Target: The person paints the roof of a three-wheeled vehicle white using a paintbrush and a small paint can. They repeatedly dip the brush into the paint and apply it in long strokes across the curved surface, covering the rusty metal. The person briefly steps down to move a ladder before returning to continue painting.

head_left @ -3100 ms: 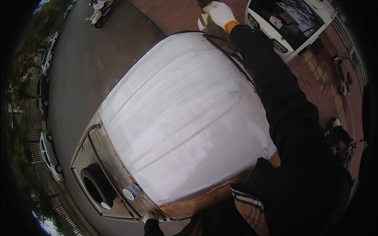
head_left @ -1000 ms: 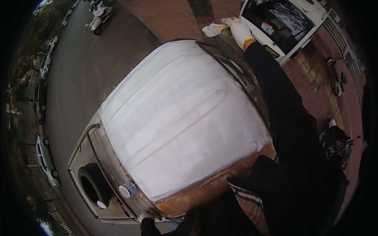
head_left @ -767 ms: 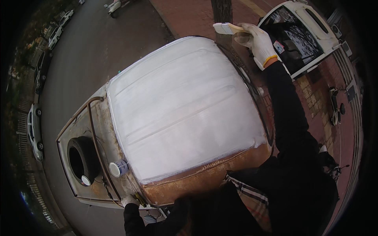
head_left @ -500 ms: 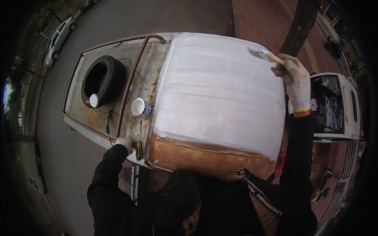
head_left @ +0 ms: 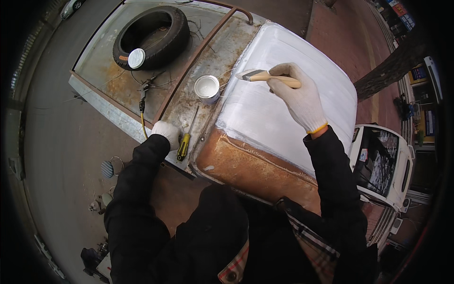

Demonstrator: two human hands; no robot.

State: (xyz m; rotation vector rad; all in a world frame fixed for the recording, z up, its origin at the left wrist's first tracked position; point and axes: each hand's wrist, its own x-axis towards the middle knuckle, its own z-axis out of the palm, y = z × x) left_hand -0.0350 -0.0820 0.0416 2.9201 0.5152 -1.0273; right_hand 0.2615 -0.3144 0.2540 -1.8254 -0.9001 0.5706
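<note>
My right hand (head_left: 297,94), in a white glove with a yellow cuff, is closed on the wooden handle of a paintbrush (head_left: 259,75). The brush hangs above the white-painted vehicle roof (head_left: 283,125), its bristles pointing left toward a small open paint can (head_left: 208,90) of white paint. My left hand (head_left: 166,132), also gloved, is closed round the lower end of a rusty metal rail (head_left: 182,85); its fingertips are hidden. Right beside it lies a screwdriver (head_left: 184,147) with a yellow-green handle. Along the near edge the roof shows a bare rusty brown strip (head_left: 255,163).
A black tyre (head_left: 175,35) lies on the rusted metal bed at left, with a round white lid (head_left: 136,58) on it. A cable with a dark connector (head_left: 143,94) hangs over the bed. A tree trunk (head_left: 392,71) and a parked white vehicle (head_left: 383,163) stand at right.
My right hand has brought the brush from the roof's far right leftward, near the paint can. The whole view has turned and shifted left; my left hand stays at the rail.
</note>
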